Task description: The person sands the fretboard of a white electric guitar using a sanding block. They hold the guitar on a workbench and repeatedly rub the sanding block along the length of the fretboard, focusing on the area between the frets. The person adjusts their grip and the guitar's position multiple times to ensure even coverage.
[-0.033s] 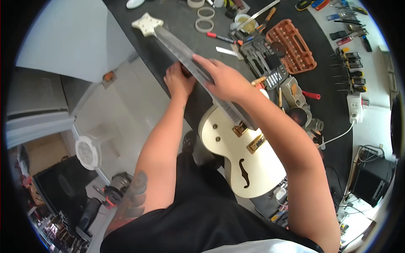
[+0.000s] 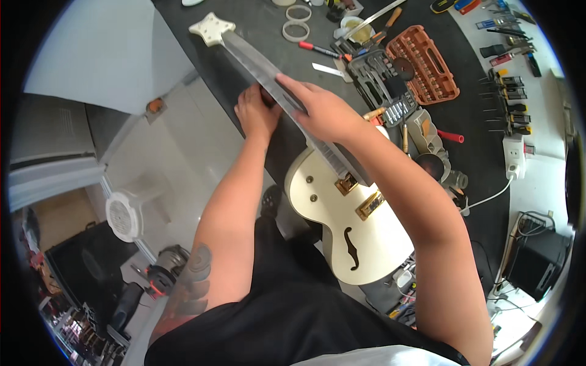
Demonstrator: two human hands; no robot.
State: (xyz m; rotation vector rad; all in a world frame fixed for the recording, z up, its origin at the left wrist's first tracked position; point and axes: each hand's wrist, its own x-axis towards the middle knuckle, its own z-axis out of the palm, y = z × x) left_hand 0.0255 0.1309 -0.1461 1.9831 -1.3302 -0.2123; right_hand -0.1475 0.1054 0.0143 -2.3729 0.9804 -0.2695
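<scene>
A cream hollow-body guitar (image 2: 329, 244) with a dark f-hole and gold pickups lies on the dark bench. Its neck runs up and left to a cream headstock (image 2: 212, 28). Along the neck lies a long grey bar (image 2: 250, 58), with fret lines showing beside it near the body. My right hand (image 2: 329, 113) closes over this bar at mid-neck, index finger stretched along it and thumb on the near side. My left hand (image 2: 256, 113) is on the neck's near side, fingers curled around something dark, mostly hidden.
Tape rolls (image 2: 296, 30), a red marker (image 2: 314, 49), an open grey tool case (image 2: 378, 76) and an orange socket case (image 2: 424, 64) lie beyond the neck. Screwdrivers (image 2: 510, 97) hang on the right wall. A white stool (image 2: 125, 216) stands on the floor at left.
The view has shifted very slightly, so the guitar sits a little further left and up. Both hands keep their places on the neck.
</scene>
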